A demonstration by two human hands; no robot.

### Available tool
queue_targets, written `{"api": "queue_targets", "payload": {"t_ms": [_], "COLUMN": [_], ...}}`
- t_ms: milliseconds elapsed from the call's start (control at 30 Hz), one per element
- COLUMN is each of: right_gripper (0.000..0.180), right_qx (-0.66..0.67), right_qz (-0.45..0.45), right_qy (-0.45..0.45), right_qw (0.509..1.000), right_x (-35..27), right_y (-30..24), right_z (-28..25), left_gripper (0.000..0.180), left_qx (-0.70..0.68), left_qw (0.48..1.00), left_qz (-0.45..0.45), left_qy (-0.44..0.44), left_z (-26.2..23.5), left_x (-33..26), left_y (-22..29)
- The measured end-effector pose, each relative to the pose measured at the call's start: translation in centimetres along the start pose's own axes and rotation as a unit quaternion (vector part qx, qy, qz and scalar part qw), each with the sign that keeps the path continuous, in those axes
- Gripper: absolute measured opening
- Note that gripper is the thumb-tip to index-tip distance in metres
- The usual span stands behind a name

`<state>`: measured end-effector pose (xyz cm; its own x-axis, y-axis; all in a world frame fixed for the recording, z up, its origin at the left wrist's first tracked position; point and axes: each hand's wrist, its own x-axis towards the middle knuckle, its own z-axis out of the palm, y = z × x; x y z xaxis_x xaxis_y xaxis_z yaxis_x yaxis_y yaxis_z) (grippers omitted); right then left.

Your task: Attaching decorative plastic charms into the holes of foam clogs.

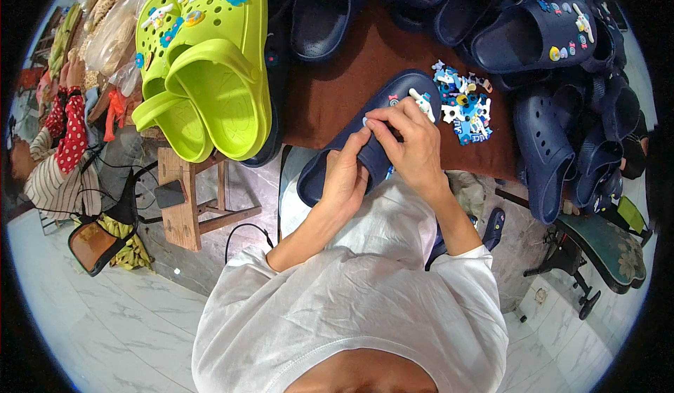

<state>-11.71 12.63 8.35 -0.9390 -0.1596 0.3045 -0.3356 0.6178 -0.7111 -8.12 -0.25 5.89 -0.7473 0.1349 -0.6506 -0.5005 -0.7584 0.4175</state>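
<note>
A navy slipper (310, 181) lies tilted over the near edge of the brown cloth-covered table, above my lap. My left hand (342, 179) grips it at the foot opening, its fingers partly hidden inside and the thumb on the upper. With thumb and fingertips, my right hand (408, 137) pinches a small pale shoe charm (365, 121) against the slipper's upper; its shape is mostly covered. A white character charm (422, 101) sits near the toe, just beyond my right knuckles. Close to that hand, a pile of loose charms (463, 102) in blue, white and yellow rests on the cloth.
Lime-green clogs (221, 105) with charms stand at the left. Navy slippers (533, 38) and clogs (544, 151) crowd the back and right. A wooden stool (179, 214) holds a phone (169, 194). Another person's red dotted sleeve (73, 133) shows far left; a chair (604, 249) stands right.
</note>
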Motion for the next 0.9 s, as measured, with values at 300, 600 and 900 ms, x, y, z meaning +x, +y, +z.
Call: {"api": "queue_targets", "payload": {"t_ms": [300, 600, 900], "right_gripper": [0.015, 0.019, 0.019], "right_qx": [-0.019, 0.01, 0.103], "right_qz": [-0.028, -0.007, 0.075], "right_qy": [-0.021, -0.06, 0.063], "right_qw": [0.999, 0.998, 0.99], "right_x": [-0.3, -0.3, -2.5], "right_y": [0.0, 0.1, 2.1], "right_z": [-0.3, -0.9, -2.3], "left_gripper": [0.03, 0.034, 0.028], "left_qx": [-0.036, -0.016, -0.037], "left_qw": [0.999, 0.999, 0.997], "left_qz": [-0.027, -0.023, -0.051], "left_qy": [0.018, 0.026, 0.034], "left_z": [0.9, 1.2, 2.1], "left_x": [0.5, 0.6, 0.8], "left_y": [0.7, 0.6, 1.2]}}
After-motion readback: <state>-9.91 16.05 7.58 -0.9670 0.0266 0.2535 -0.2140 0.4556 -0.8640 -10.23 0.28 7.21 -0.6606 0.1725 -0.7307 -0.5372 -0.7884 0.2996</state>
